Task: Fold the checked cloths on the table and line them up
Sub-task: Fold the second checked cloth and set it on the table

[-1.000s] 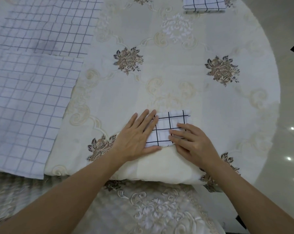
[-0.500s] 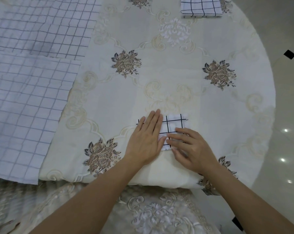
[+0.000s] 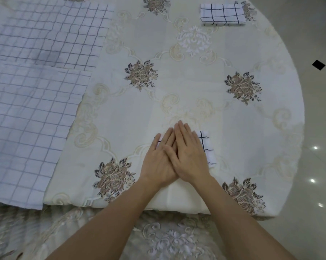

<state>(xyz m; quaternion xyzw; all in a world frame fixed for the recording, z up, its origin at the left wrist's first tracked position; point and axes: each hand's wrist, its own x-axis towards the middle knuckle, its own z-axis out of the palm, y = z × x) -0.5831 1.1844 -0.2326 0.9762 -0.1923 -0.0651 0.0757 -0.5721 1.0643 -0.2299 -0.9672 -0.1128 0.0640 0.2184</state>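
A small folded checked cloth [image 3: 207,147] lies near the table's front edge, mostly hidden under my hands. My left hand [image 3: 159,160] rests flat on its left part, fingers together. My right hand [image 3: 189,152] lies flat on top, overlapping my left fingers. Only the cloth's right edge and a sliver at the left show. A second folded checked cloth [image 3: 222,15] sits at the far side of the table. Two unfolded checked cloths lie spread at the left, one at the back [image 3: 51,32] and one in front [image 3: 29,128].
The round table [image 3: 270,128] wears a cream tablecloth embroidered with flowers. Its edge curves down the right side, with tiled floor [image 3: 319,109] beyond. A patterned seat cover [image 3: 167,241] lies below the front edge.
My right hand has slid left and up over my left fingers, so both hands now cover most of the folded cloth. The view has shifted slightly.
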